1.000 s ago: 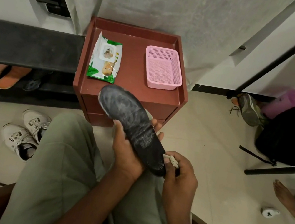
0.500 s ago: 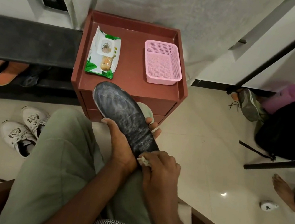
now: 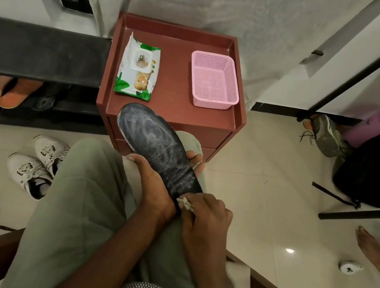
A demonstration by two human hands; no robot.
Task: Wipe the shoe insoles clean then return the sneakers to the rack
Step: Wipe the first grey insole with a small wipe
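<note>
Reddish-brown wood makes up the small bedside cabinet at the centre of the view, seen from above by a seated person in olive trousers. To its left runs a dark shoe rack, with orange-soled footwear on its lower shelf. On the floor below the rack, just left of the person's knee, sits a pair of white sneakers, side by side and touching.

On the cabinet top lie a green and white pack of wet wipes and, well apart to its right, a pink mesh basket.

Over the lap, a dark grey insole points toe-first toward the cabinet. The left hand cradles it from beneath, thumb on the near edge and fingertips curling up past the far edge. The right hand is closed around a small crumpled white wipe, pressing it onto the heel end.

The insole looks light, thin and bendy, so it probably needs support under its middle while being rubbed.
</note>
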